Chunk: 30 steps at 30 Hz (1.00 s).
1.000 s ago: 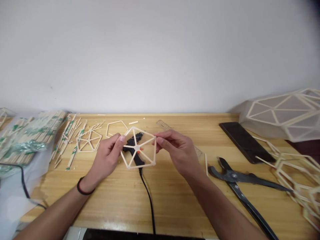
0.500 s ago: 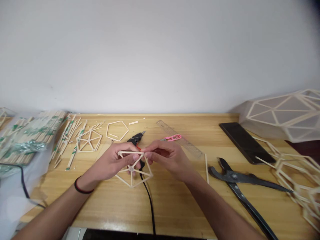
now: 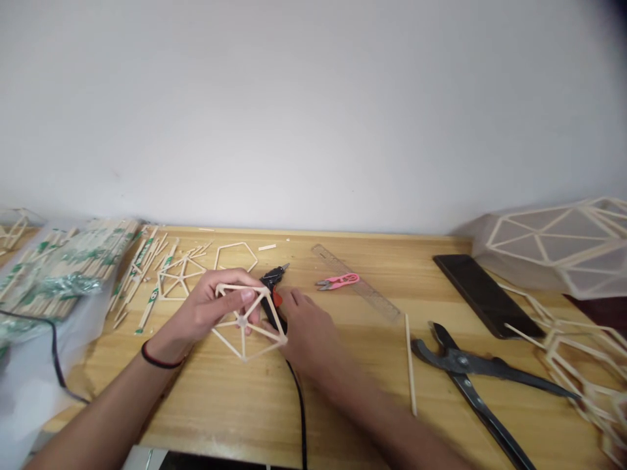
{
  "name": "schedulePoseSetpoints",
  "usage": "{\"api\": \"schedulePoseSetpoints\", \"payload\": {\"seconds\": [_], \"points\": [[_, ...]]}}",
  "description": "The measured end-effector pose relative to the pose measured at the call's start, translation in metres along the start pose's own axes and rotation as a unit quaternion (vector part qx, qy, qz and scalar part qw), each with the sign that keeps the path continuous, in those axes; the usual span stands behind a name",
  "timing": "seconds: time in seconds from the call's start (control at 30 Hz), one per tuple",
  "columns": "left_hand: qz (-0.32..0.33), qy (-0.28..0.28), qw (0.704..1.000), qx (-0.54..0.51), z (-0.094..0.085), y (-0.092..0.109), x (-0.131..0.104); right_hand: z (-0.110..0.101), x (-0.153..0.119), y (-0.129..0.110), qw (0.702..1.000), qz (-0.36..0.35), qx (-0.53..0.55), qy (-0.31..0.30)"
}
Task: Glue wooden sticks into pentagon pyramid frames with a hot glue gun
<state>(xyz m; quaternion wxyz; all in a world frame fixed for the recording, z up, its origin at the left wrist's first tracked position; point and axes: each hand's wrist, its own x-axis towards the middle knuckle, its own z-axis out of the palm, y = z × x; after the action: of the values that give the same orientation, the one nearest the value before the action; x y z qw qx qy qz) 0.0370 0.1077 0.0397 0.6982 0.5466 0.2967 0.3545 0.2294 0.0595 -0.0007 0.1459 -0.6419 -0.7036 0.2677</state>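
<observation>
A small wooden-stick frame with spokes meeting at a hub (image 3: 241, 321) is pinched between the thumb and fingers of my left hand (image 3: 220, 303), raised over the table. My right hand (image 3: 308, 329) is lowered at the black glue gun (image 3: 272, 277), beside its orange trigger. Its fingers are partly hidden behind the frame, so whether they grip the gun's handle cannot be made out. The gun's nozzle points away to the right, and its black cord (image 3: 302, 411) runs down to the table's front edge.
Loose sticks (image 3: 132, 281), a spoked frame (image 3: 180, 279) and bagged sticks (image 3: 83, 261) lie left. Behind are a pentagon (image 3: 238, 245), ruler (image 3: 377, 297) and pink snips (image 3: 340, 281). Right are a single stick (image 3: 410, 365), black cutters (image 3: 463, 362), phone (image 3: 484, 294) and larger stick structures (image 3: 558, 238).
My right hand has left the frame's top corner and moved down to the glue gun. My left hand still holds the frame, now slightly farther left and tilted differently.
</observation>
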Motion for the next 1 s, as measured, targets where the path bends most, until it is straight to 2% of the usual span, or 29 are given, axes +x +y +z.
{"api": "schedulePoseSetpoints", "payload": {"seconds": [0.07, 0.2, 0.3, 0.43, 0.53, 0.67, 0.8, 0.9, 1.0], "points": [[-0.002, -0.018, 1.000, -0.005, -0.001, -0.001, -0.002, -0.005, 0.003, 0.007, 1.000, 0.006, 0.010, -0.001], [0.012, -0.017, 0.999, -0.033, -0.006, 0.001, -0.003, -0.023, 0.009, 0.031, 0.998, 0.038, 0.030, 0.031], [0.025, 0.009, 1.000, -0.007, -0.009, 0.003, 0.000, -0.041, 0.011, 0.045, 0.994, 0.059, 0.045, 0.080], [0.057, 0.067, 0.991, 0.105, -0.010, -0.001, 0.007, -0.055, 0.011, 0.056, 0.975, 0.070, 0.120, 0.172], [0.089, 0.120, 0.970, 0.194, -0.005, -0.005, 0.012, -0.051, 0.006, 0.059, 0.947, 0.038, 0.248, 0.198], [0.106, 0.162, 0.937, 0.291, 0.004, -0.009, 0.014, -0.040, -0.004, 0.057, 0.923, -0.011, 0.356, 0.144], [0.110, 0.178, 0.934, 0.290, 0.010, -0.010, 0.011, -0.033, -0.016, 0.045, 0.910, 0.014, 0.401, 0.104], [0.115, 0.177, 0.934, 0.289, 0.014, -0.009, 0.009, -0.031, -0.024, 0.035, 0.905, 0.031, 0.405, 0.124], [0.122, 0.171, 0.930, 0.301, 0.017, -0.007, 0.008, -0.030, -0.029, 0.032, 0.920, 0.016, 0.360, 0.156]]}}
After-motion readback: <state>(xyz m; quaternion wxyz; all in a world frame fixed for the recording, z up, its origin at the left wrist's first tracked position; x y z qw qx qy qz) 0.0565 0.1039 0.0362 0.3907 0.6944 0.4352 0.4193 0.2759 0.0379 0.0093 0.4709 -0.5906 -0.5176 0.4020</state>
